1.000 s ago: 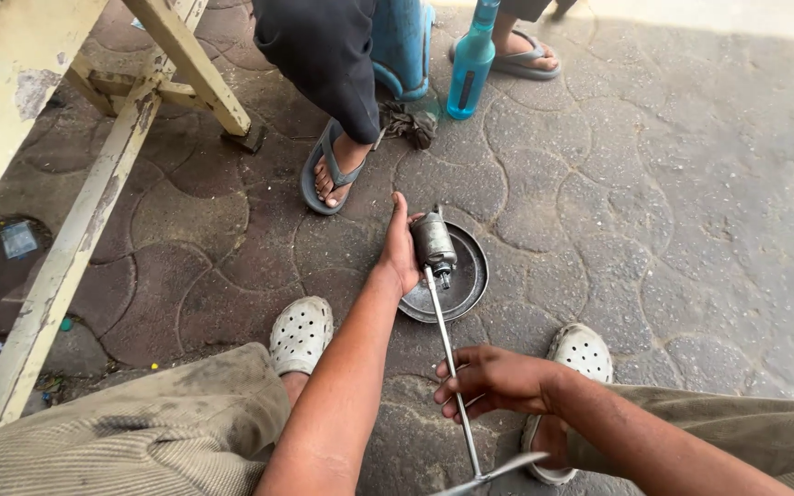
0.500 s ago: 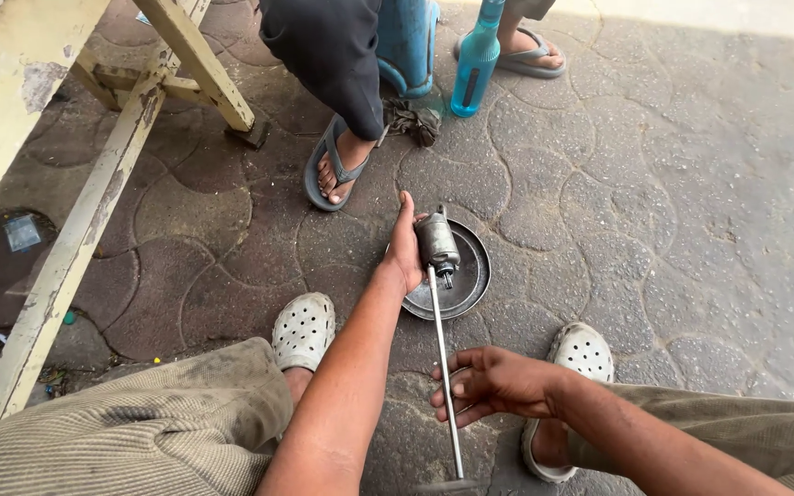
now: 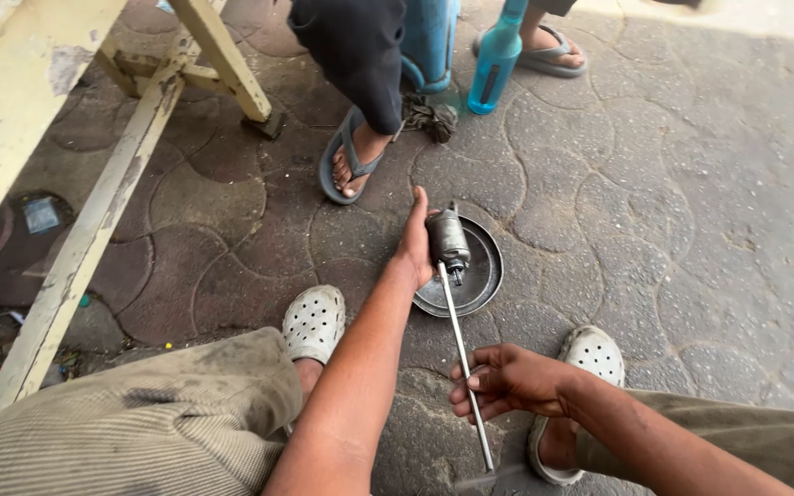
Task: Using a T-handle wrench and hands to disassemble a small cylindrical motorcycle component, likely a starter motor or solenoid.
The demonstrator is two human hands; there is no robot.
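We see the left hand [image 3: 413, 246] closed around a small grey metal cylinder [image 3: 448, 239], holding it tilted over the rim of a round dark metal dish [image 3: 482, 276] that lies on the paved floor [image 3: 691, 211]. A long thin metal rod [image 3: 464, 363] runs from the lower end of the cylinder back toward us, and the right hand [image 3: 504, 378] has its fingers curled loosely about the middle of it; whether that grip is tight on the rod or only steadying it we cannot quite tell from this angle. The rod's near end reaches the bottom edge of the view. Our two white perforated clogs [image 3: 313, 321] stand on either side of the dish, with striped trousers [image 3: 130, 422] at the lower left. Beyond the dish another person's foot in a grey sandal [image 3: 346, 165] rests on the paving, near a blue plastic bottle [image 3: 493, 60] and a blue cylinder [image 3: 429, 41]. A pale yellow wooden frame [image 3: 103, 211] slants along the left.
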